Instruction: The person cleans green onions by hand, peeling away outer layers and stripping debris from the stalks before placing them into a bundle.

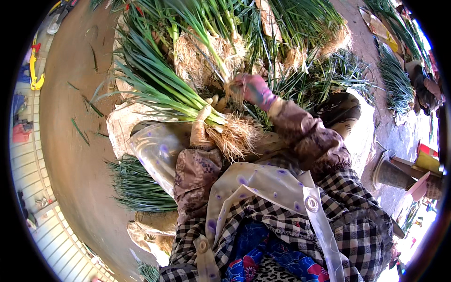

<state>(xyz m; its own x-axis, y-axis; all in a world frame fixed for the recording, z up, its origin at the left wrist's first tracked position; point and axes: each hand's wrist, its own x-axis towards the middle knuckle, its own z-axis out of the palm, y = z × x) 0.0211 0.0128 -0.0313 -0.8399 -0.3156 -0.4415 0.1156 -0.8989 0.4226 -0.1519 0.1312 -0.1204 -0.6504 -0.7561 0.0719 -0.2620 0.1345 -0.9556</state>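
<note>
My left hand (202, 128), in a pale glove, is wrapped round a bunch of green onions (176, 96) just above its roots. The leaves fan out to the upper left, and a shaggy mass of tan roots hangs over my lap. To the right of it, my right hand (255, 90) in a pink and dark glove is closed on the root end of a green onion stalk (216, 55). That stalk slants up and left over the heap. Some motion blur softens the right fingers.
A large heap of green onions (300, 21) lies ahead, roots toward me. Loose leaves (343, 70) lie at its right. A leafy bundle (141, 185) sits left of my clear spotted apron (162, 141). A dark bucket (392, 171) and another person's hand (430, 87) are at the right.
</note>
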